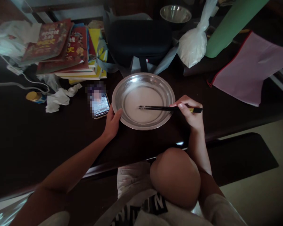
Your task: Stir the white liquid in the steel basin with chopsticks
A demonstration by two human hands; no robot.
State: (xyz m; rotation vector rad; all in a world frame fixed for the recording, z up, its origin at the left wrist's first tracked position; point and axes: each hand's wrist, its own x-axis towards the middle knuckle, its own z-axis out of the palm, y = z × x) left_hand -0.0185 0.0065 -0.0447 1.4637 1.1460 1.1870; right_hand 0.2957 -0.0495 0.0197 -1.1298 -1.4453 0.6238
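Note:
A wide steel bowl [143, 125] rests on the dark table, holding a milky white liquid [141, 97]. My left hand [112, 124] grips the bowl's near-left rim, thumb on top and the other fingers partly hidden behind the wall. In my right hand [191, 113], at the right rim, is a pair of black chopsticks [159, 108]. Their tips dip into the liquid near the middle of the bowl, and their rear ends stick out past my hand to the right. Just left of the bowl lies a phone [100, 105] with a lit screen.
Stacked books [68, 56], crumpled tissue [58, 100] and a small jar [36, 97] sit at left. Behind the bowl stands a black case [139, 40]. A knotted bag of white powder [192, 47], a green cylinder [233, 28] and a pink pouch [247, 72] are at right.

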